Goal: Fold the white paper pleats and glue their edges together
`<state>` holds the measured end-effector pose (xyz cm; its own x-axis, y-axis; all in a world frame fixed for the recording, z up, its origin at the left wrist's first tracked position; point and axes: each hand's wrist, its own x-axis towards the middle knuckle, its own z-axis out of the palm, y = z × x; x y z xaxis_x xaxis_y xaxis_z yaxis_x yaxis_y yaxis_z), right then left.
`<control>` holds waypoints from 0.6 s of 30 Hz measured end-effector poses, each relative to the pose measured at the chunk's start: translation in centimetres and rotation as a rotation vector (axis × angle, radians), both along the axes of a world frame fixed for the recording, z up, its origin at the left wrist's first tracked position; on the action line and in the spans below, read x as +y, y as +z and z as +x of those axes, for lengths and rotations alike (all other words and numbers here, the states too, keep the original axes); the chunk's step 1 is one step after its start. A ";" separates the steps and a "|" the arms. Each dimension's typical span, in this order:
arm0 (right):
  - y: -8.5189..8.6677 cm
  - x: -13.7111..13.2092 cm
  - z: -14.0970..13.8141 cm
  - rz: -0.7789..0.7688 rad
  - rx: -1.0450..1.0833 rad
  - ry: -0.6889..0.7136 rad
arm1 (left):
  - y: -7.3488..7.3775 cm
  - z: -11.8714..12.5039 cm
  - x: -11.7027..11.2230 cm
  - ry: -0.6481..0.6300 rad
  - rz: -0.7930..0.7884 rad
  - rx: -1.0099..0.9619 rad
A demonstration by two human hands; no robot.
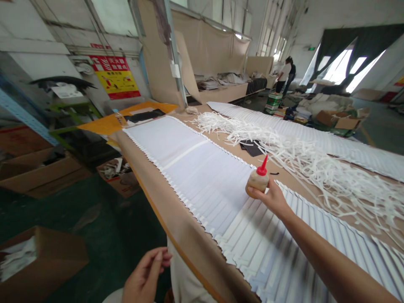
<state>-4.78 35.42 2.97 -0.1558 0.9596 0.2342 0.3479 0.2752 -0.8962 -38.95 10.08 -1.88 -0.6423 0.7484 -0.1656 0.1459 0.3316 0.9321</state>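
My right hand (272, 197) reaches out over the table and grips a small glue bottle (258, 178) with a red pointed cap, held upright above a long band of white pleated paper (202, 176). My left hand (145, 274) hangs below the table's near edge, fingers loosely curled with thumb against fingertips; nothing shows in them. The pleated paper lies along a brown paper-covered table (176, 223).
A heap of white paper strips (309, 164) lies past the bottle, with a second pleated band (315, 136) behind it. Cardboard boxes (41, 261) stand on the green floor at left. A person (286, 75) stands far back by stacked goods.
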 end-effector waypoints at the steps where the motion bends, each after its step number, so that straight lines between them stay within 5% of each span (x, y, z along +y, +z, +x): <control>1: 0.7 -1.3 -0.8 -0.012 0.022 0.046 | 1.2 1.8 0.8 -0.074 0.036 -0.020; 4: 2.1 -6.2 -3.8 0.001 -0.024 0.201 | 4.1 7.5 2.7 -0.287 0.185 -0.180; 7: 1.5 -11.5 -6.7 0.103 -0.213 0.243 | 5.4 11.7 3.5 -0.456 0.397 -0.430; 11: -2.3 -16.6 -9.3 0.119 -0.131 0.251 | 4.7 12.4 2.4 -0.276 0.468 -0.564; 15: -5.4 -18.2 -11.1 -0.290 0.323 0.246 | 2.6 10.1 0.2 -0.175 0.510 -0.519; 18: -5.6 -17.9 -12.7 -0.643 0.472 0.456 | 0.6 8.8 -0.6 -0.189 0.491 -0.394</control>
<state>-17.44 17.50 -2.65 -0.5752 0.7960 -0.1883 -0.1125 -0.3050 -0.9457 -30.19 9.45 -1.23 -0.4532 0.8910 0.0280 -0.2234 -0.1440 0.9640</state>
